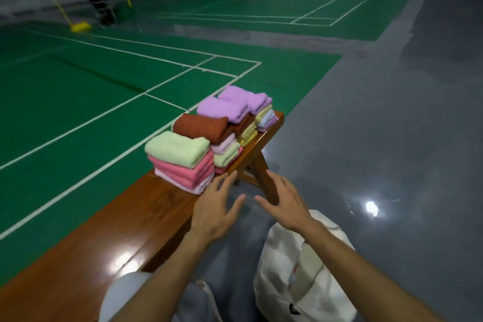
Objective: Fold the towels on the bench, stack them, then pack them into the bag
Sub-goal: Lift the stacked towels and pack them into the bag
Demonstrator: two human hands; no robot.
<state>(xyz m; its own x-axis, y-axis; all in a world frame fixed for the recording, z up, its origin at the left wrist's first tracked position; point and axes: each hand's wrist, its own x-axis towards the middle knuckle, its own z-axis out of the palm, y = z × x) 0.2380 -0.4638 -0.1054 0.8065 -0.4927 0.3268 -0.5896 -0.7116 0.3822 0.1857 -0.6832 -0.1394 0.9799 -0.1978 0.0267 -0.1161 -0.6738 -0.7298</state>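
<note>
Open left hand (217,206), fingers straight and spread, held over the right edge of the bench (117,230), fingertips close to the nearest stacks. Just to its right, open right hand (285,204), fingers likewise spread, in front of the slanted leg (261,172) and above the bag (313,282). Soft white cloth bag, slumped and creased, on the floor (392,112) near right, under the right forearm. Long, narrow bench of glossy red-brown wood, from near left to far right. On its far end the towels (180,162): four neat stacks of folded plush rectangles in a row, the nearest topped pale green over pinks, the next rust-brown, the two farthest lilac. Smooth green court (78,99) with white lines to the left, shiny grey floor to the right.
</note>
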